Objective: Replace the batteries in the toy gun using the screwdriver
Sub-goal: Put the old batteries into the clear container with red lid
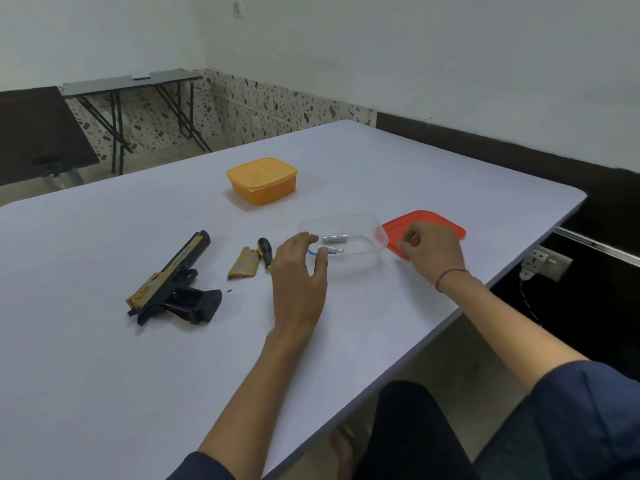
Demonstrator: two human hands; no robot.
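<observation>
Seen from a head camera looking down over a pale grey table whose near edge runs diagonally from lower centre up to a rounded corner at right. Left of centre, lying flat: a black and tan toy gun, barrel aimed toward the upper middle of the frame, grip toward the lower middle with its battery bay showing open and dark. Just right of it, apart from it, a tan grip cover, and touching or just beside that cover, a screwdriver with a black and yellow handle, partly hidden by the left hand. A tiny dark speck, possibly a screw, near the grip. Centre of frame: left hand, palm down, fingers loosely spread and curved, tips at the near left rim of a clear plastic container, pinching nothing. Inside the container, two small batteries, one behind the other. Right of centre: right hand, fingers curled inward, thumb and forefinger close together near the edge of a red lid lying flat behind the container, close to the table's right edge; whether pinching the lid, cannot tell. Upper middle: a closed orange box, well apart from everything else. Wide bare tabletop at lower left and across the far side.
</observation>
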